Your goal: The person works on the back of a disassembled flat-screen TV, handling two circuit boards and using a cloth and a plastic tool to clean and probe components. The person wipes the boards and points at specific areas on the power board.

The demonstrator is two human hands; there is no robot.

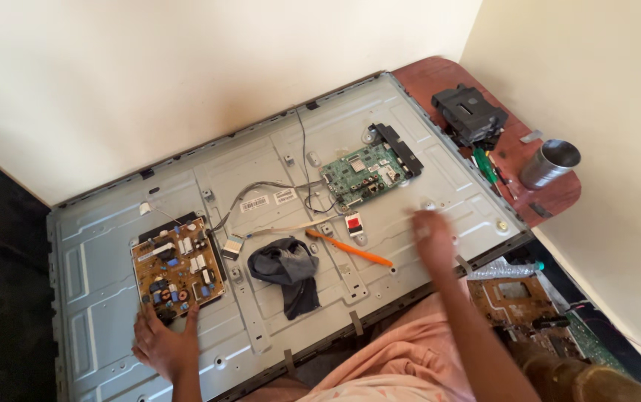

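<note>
Left hand (164,344) flat and empty at the near-left edge of the metal TV back panel (409,119), touching the brown power board (177,269); blurred right hand (433,237) open, just right of the orange screwdriver (350,248) lying crosswise, nearer that hand.

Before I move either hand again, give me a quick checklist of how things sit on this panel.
1. Left hand flat on the metal back panel, just below the brown power board: ok.
2. Right hand empty: cannot tell, it is blurred.
3. Orange screwdriver lying loose between the hands, touched by neither: ok.
4. Dark cloth off both boards: ok.
5. Green main board uncovered: ok.
6. Metal cup upright on the red table, off the panel: ok.
</note>
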